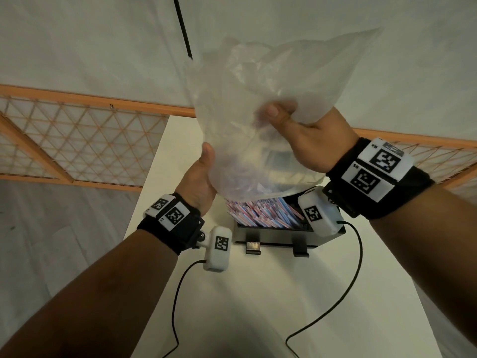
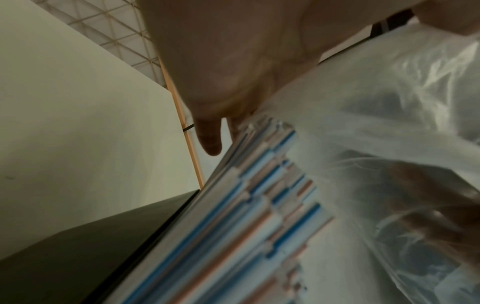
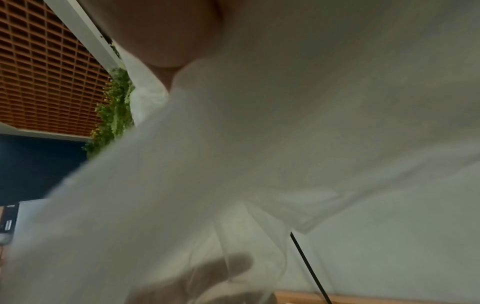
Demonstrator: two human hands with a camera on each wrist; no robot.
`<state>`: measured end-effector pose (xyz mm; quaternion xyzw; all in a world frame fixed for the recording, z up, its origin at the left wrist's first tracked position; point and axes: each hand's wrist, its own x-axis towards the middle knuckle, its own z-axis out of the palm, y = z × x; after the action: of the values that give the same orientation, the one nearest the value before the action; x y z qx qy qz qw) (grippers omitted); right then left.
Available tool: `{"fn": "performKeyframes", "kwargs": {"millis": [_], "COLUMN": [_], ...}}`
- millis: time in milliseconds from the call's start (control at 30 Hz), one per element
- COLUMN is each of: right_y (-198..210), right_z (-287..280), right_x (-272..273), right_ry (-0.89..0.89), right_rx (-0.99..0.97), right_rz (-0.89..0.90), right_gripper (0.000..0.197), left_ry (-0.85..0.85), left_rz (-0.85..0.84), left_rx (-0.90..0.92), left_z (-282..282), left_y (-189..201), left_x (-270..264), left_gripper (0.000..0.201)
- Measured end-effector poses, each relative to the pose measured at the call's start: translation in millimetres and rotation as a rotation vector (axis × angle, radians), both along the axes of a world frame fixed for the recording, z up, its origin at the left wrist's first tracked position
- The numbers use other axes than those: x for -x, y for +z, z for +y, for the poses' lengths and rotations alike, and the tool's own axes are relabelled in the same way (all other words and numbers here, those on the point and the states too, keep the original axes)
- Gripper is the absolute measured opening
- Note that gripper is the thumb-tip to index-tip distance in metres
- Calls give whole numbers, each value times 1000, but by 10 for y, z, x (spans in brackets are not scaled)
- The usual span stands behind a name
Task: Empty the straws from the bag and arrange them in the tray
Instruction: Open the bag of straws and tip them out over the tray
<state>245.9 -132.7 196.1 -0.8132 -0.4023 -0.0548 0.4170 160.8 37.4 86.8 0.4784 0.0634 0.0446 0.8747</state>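
A translucent plastic bag [image 1: 258, 104] hangs upside down above a black tray [image 1: 271, 236] on the white table. My left hand [image 1: 204, 174] grips the bag's lower left edge. My right hand [image 1: 304, 130] pinches the bag higher up on its right side, thumb on the front. Wrapped straws [image 1: 263, 213] with red and blue stripes lie heaped in the tray under the bag's mouth. In the left wrist view the straws [image 2: 246, 226] lie side by side beside the bag [image 2: 389, 123] and the tray's dark wall [image 2: 78, 257]. The right wrist view is filled by blurred bag plastic [image 3: 259, 144].
The white table [image 1: 258, 293] is narrow, with floor to its left. An orange lattice fence [image 1: 77, 140] runs behind it below a white wall. A black rod [image 1: 182, 24] hangs on the wall. Two black cables [image 1: 356, 267] trail from the wrist cameras over the near table.
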Motion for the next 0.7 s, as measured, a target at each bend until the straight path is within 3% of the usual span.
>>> {"fn": "performKeyframes", "kwargs": {"millis": [100,200,300,367,433,500,600,700], "right_y": [113,281,341,302,222,169,237,336], "right_z": [-16,-30,-40,-28,1,50,137,118], "right_x": [-11,-20,-16,1,1,30,170,298], "right_ry": [-30,-62,-116,-143,-104,-59,64,237], "right_rx": [-102,-193,-207,-210,-153,-9,44,-270], "right_rz": [-35,-114,-248,-312,-355,-343,-129,69], "right_gripper": [36,39,35,29,22,19,12,11], "left_ry": [72,184,424,529,459,277,146,199], "left_rz": [38,74,30,-94,-235,-358,-323,-299], "left_rx": [-6,-114,-442,-658,-744,-726,-651,-655], "left_z": [92,184,226,230,171,68,-72,-70], "left_y": [35,164,382,533,692,799,866,886], "left_x": [-4,-6,35,86,111,102,60,53], "left_gripper": [108,83,72,77,94,104,80,62]}}
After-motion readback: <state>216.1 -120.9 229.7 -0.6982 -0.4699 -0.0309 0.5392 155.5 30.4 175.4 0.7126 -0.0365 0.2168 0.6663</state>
